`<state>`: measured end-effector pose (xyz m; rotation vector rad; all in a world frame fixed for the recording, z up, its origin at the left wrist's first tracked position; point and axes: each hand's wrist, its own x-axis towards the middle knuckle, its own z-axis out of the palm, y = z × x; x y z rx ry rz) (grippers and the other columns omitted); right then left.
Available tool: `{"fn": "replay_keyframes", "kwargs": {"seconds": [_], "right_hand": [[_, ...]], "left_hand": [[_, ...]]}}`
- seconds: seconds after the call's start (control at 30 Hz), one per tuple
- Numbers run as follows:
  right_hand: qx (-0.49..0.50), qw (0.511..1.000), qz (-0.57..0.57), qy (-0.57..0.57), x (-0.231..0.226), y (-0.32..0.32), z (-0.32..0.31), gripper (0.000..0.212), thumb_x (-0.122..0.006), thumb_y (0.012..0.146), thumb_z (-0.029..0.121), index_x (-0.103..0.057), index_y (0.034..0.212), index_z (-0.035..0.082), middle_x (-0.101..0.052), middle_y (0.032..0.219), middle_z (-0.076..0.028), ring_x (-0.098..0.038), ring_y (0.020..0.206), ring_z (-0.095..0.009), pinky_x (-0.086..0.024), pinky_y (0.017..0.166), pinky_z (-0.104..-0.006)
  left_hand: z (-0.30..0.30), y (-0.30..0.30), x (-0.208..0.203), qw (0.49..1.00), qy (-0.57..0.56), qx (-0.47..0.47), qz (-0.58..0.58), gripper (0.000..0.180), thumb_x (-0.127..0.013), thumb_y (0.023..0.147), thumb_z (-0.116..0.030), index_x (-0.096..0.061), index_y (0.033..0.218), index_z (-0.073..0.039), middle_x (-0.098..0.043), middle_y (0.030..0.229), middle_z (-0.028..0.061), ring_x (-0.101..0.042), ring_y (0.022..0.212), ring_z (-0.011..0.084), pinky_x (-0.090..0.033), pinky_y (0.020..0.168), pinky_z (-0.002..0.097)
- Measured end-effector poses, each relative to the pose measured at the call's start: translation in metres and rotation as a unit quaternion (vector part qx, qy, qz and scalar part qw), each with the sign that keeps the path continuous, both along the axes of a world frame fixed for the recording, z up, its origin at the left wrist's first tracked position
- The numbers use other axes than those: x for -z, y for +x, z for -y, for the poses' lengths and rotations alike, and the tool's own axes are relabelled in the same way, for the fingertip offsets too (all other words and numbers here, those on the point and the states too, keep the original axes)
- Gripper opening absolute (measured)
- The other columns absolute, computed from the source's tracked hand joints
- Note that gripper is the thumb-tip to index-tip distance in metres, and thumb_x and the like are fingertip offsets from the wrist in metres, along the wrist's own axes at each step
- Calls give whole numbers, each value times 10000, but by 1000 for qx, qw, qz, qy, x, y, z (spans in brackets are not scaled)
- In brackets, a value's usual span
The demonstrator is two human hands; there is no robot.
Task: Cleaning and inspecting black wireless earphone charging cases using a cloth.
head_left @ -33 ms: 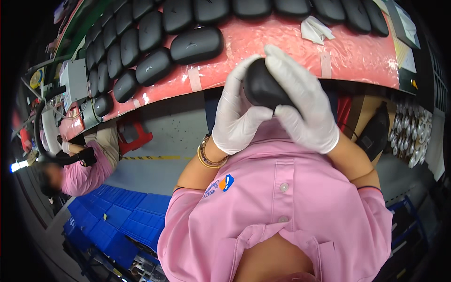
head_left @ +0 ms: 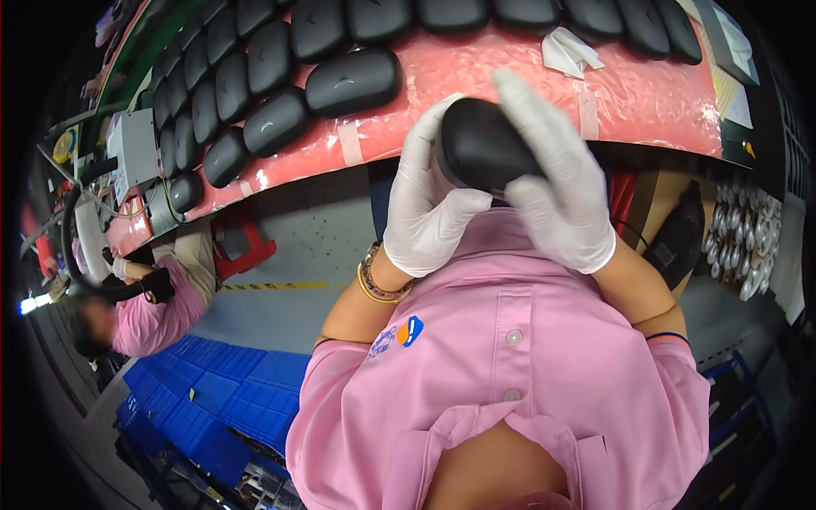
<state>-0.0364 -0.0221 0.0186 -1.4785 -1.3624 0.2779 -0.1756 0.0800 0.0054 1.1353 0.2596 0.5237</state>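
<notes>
Between my gloved hands, in front of my chest, is a smooth black rounded case (head_left: 483, 146), tilted just off the table's near edge. My left hand (head_left: 423, 208) wraps its left side, the thumb along the lower edge and the fingers mostly behind it. My right hand (head_left: 565, 183) lies against its right side, fingers long and slightly blurred, thumb at the lower right. Their contact on the far side is hidden. On the table beyond, a similar black case (head_left: 354, 82) lies nearest to my left hand, with a small mark on top.
Several more black cases (head_left: 380, 19) stand in rows on the pink-covered table (head_left: 646, 106). A crumpled white cloth (head_left: 568, 53) lies there. At left, a co-worker in pink (head_left: 166, 310) sits by a red stool (head_left: 246, 246). Blue bins (head_left: 221, 395) stand behind; silvery pieces (head_left: 744, 234) hang at right.
My right fingers have shifted on the case and its thumb has moved, so more of the case's top shows. The case has turned slightly. My left hand has barely moved.
</notes>
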Motion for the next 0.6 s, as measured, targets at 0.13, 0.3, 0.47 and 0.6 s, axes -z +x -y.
{"fn": "replay_keyframes", "kwargs": {"seconds": [0.13, 0.3, 0.47, 0.6], "right_hand": [[11, 998, 57, 17, -5, -8, 1, 477, -595, 872, 245, -517, 1260, -21, -520, 1262, -203, -533, 1087, -355, -416, 932, -396], [71, 992, -105, 1, -17, 24, -1, 429, -327, 1020, 251, -554, 1147, -91, -595, 1183, -169, -548, 1136, -230, -404, 982, -321], [-8, 997, -75, -28, -15, 6, -1, 236, -498, 943, 94, -588, 1086, -72, -639, 1064, -163, -605, 998, -229, -446, 911, -317], [68, 983, 145, 89, -15, 10, 7, 382, -762, 674, 121, -607, 983, -41, -599, 1082, -170, -586, 951, -315, -442, 909, -403]], "left_hand": [[-7, -4, 2, 995, 91, 29, 21, 829, -727, 811, -219, -222, 1422, 22, -374, 1383, 119, -384, 1278, 207, -296, 1072, 345], [-15, -2, 7, 994, -13, 109, -19, 805, -699, 826, -329, -272, 1409, 25, -411, 1368, 127, -428, 1259, 224, -351, 1051, 378], [-14, 2, 2, 819, -517, 239, 71, 975, -267, 806, -768, -347, 1348, 38, -505, 1265, 240, -559, 1110, 383, -522, 843, 548], [-17, 2, -12, 839, -516, 167, 35, 916, -249, 850, -728, -457, 1254, 68, -576, 1164, 242, -613, 1017, 379, -552, 824, 482]]}}
